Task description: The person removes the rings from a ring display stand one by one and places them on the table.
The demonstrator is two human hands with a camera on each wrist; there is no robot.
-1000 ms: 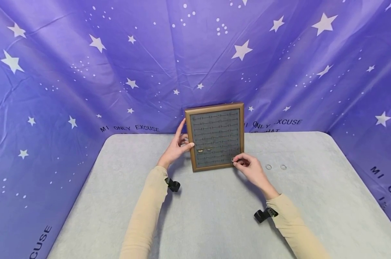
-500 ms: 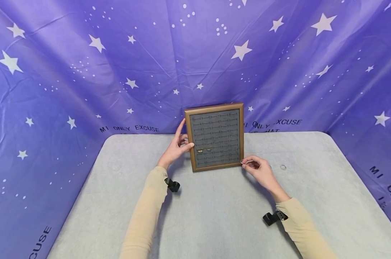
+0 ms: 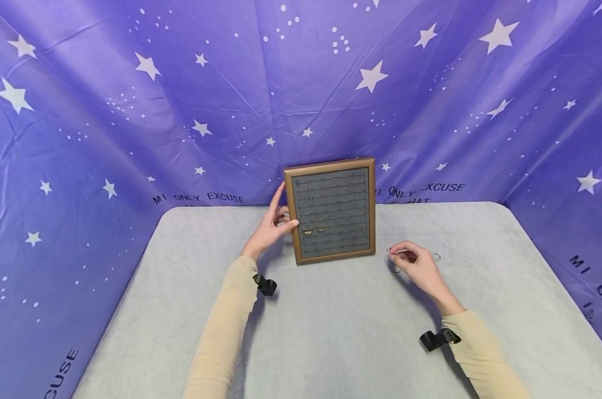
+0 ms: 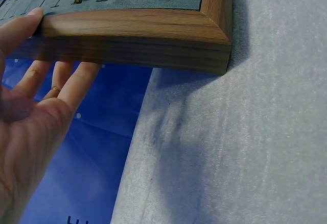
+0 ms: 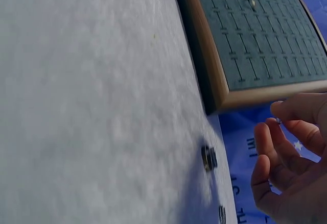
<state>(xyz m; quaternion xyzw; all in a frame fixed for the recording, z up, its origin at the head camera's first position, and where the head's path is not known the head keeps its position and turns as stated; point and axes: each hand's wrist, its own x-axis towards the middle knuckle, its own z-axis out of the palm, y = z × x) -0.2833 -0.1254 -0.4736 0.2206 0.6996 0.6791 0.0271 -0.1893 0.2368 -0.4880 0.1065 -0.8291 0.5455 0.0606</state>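
A wood-framed ring display board [image 3: 330,210] with grey slotted felt stands upright at the back of the table. Two gold rings [image 3: 314,231] sit in one lower row. My left hand [image 3: 273,224] grips the board's left edge, thumb on the front of the frame [image 4: 138,35] and fingers behind it. My right hand [image 3: 412,260] hovers just right of the board's lower right corner [image 5: 217,101]. It pinches a small silver ring [image 5: 278,120] between thumb and fingertip. The other fingers [image 5: 268,147] are loosely curled.
Two loose silver rings lie on the grey table cover [image 3: 330,332] right of the board, one [image 5: 208,158] below my right fingers and one [image 3: 436,257] farther right. A purple star-print cloth [image 3: 181,111] hangs behind and on both sides.
My right hand drew away from the board's lower right slots and moved right, still pinching the ring. The left hand and the board stayed put.
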